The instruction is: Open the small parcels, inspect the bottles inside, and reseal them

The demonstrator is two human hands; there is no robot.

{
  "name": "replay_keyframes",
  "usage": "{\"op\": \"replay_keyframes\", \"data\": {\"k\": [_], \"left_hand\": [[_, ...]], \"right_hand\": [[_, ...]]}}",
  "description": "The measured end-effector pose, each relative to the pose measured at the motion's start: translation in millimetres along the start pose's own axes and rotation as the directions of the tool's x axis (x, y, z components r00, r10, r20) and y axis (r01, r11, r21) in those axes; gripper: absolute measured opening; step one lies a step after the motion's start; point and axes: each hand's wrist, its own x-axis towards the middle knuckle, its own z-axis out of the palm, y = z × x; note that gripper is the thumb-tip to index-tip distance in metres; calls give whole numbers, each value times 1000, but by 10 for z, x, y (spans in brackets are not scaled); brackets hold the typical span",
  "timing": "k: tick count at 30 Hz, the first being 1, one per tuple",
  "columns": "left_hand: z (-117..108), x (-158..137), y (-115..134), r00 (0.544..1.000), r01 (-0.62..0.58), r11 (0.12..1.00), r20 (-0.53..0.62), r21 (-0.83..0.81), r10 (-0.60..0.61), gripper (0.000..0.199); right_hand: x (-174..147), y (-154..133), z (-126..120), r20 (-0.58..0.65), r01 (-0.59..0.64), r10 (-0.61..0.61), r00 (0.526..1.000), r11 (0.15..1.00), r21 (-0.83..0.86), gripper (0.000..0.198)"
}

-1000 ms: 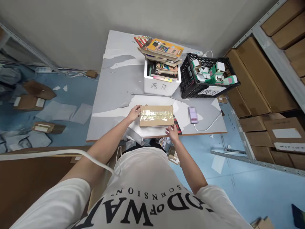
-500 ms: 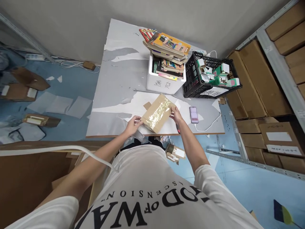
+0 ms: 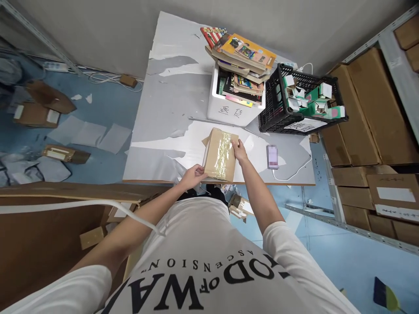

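Observation:
A small brown cardboard box [image 3: 212, 150] with a wide strip of shiny clear tape along its top sits at the table's front edge. An open flap sticks out at its far left side. My left hand [image 3: 194, 175] pinches the box's near left corner. On the right side, my right hand [image 3: 240, 150] grips the box, thumb on top and the other fingers partly hidden. A phone [image 3: 273, 157] on a white charging cable lies to the right of my right hand.
Behind the box stand a white bin [image 3: 225, 112] piled with books [image 3: 245, 50] and a black crate [image 3: 278, 117] holding green-and-white small boxes. A big open carton [image 3: 49, 244] is at my left. Shelves with cartons [image 3: 360, 104] line the right. Paper and boxes litter the floor.
Both hands have turned the box, so its tape strip now runs nearly straight away from me instead of slanting right. The view has shifted slightly.

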Motion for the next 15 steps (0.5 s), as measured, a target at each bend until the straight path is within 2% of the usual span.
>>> {"op": "replay_keyframes", "data": {"k": [3, 5, 7, 10, 13, 15], "left_hand": [[24, 59, -77, 996, 83, 996, -35, -21, -84, 36], [9, 108, -122, 992, 120, 991, -17, -64, -121, 48], [-42, 195, -118, 993, 116, 990, 7, -76, -116, 64], [-167, 458, 21, 998, 58, 998, 5, -30, -58, 81], [-291, 898, 268, 999, -26, 999, -25, 25, 26, 86], [-335, 1239, 427, 991, -131, 991, -28, 31, 132, 83]], "right_hand": [[-251, 51, -7, -74, -74, 74, 995, 997, 0, 79], [-524, 163, -35, -52, -86, 89, 995, 994, 61, 73], [-866, 337, -78, -9, -153, 156, 988, 978, 145, 70], [-1423, 618, -129, 2, -262, 271, 963, 928, 266, 68], [-1885, 778, -91, 20, -361, 385, 923, 845, 394, 68], [-2080, 787, -5, 54, -389, 416, 908, 786, 481, 69]]}}
